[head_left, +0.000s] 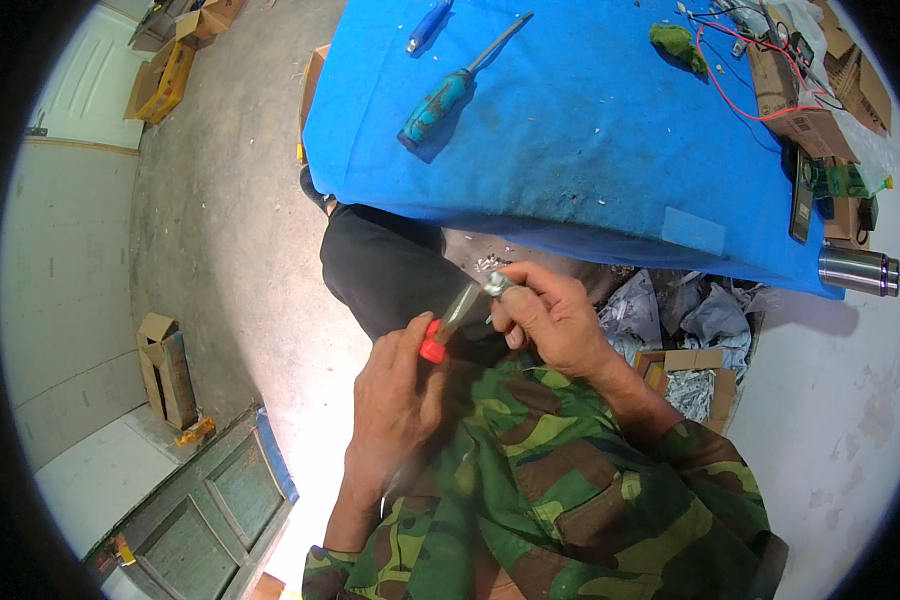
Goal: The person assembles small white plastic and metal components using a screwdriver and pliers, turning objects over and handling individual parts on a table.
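Note:
My left hand (395,390), low in front of my lap, is closed round a clear, tube-shaped object (460,312) with a red end (432,342). The tube slants up toward my right hand (560,315). Between the right thumb and fingers is a small silvery metal piece (496,284), close by the tube's upper end; I cannot tell whether the two touch. On the blue-covered table (570,140) ahead lies a screwdriver (438,105) with a worn teal handle. Beyond it is a smaller blue-handled tool (429,26), partly cut off by the picture's upper edge.
A green cloth-like lump (678,46), red wire (730,100) and cardboard (795,115) crowd the table's right side. A steel flask (858,271) is at its near right corner. Below stand plastic bags (710,320) and a carton (715,390) of silvery scraps. Boxes (165,370) line the left.

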A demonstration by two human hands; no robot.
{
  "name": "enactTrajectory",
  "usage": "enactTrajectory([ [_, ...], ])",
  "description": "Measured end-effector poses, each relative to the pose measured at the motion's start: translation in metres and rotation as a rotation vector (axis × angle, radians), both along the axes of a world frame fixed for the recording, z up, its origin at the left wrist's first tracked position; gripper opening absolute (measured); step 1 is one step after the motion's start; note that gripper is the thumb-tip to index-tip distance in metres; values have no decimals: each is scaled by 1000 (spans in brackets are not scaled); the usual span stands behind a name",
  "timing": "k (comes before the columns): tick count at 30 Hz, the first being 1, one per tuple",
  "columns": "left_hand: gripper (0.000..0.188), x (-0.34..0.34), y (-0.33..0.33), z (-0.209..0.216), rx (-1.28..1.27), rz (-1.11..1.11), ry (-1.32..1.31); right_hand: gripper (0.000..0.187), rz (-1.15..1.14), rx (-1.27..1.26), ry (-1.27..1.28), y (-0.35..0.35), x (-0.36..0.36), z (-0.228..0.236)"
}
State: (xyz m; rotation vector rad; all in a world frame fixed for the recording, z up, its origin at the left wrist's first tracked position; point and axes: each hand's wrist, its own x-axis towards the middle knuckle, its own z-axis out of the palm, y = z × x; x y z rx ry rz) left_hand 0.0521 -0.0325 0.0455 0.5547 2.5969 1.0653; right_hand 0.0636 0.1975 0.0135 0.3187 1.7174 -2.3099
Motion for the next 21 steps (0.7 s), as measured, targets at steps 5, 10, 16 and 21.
enactTrajectory([
  [5,48,1,-2,-3,11,32,-67,38,-199,-197,-79,13,-7,-15],
  [10,44,6,-3,-13,6,36,-116,38,-435,-182,-104,17,2,-15],
  [16,41,0,1,-23,64,69,-147,34,-423,-241,-132,29,-6,-44],
  [21,38,-1,-4,-34,128,134,-246,35,-437,-170,-18,9,6,-4],
])
